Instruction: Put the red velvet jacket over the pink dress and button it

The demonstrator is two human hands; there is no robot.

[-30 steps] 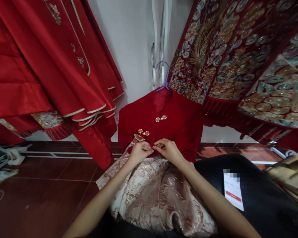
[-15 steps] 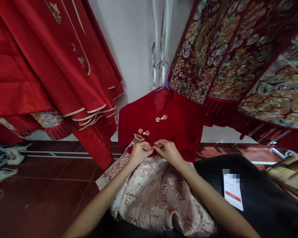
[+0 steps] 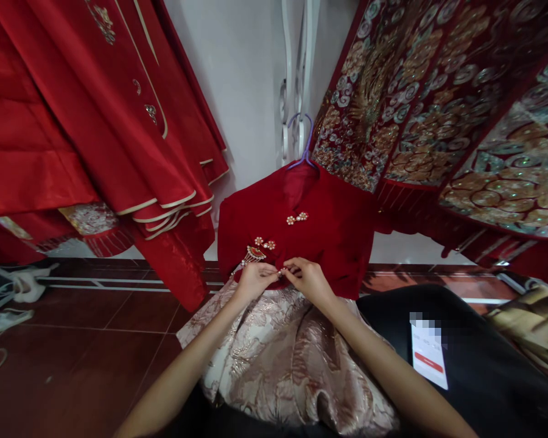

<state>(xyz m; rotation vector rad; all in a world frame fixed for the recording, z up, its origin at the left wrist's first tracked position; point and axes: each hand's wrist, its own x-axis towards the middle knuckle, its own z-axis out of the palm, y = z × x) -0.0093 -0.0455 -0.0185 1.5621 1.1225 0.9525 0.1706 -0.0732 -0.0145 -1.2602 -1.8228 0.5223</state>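
Observation:
A dark red top [image 3: 338,243] hangs in front of me on a purple hanger [image 3: 306,146], above a pale pink patterned skirt [image 3: 274,347]. My left hand [image 3: 256,278] and my right hand [image 3: 307,277] meet at the top's lower front, fingertips pinched on a small beaded clasp [image 3: 281,272]. The fingers partly cover that clasp. Two more flower-shaped clasps, an upper one [image 3: 297,218] and a middle one [image 3: 265,243], sit higher on the front. A fan-shaped ornament [image 3: 254,254] with beaded tassels hangs just above my left hand.
Red garments [image 3: 119,134] hang at the left, and heavily embroidered ones [image 3: 420,109] at the right. A phone [image 3: 428,359] with a lit screen lies on a black padded seat [image 3: 479,340]. White cables [image 3: 9,319] are on the tiled floor [image 3: 95,359] at the left.
Both hands stay at the same clasp. The left fingers have shifted very slightly left, showing a little more of the beads; the garment is still.

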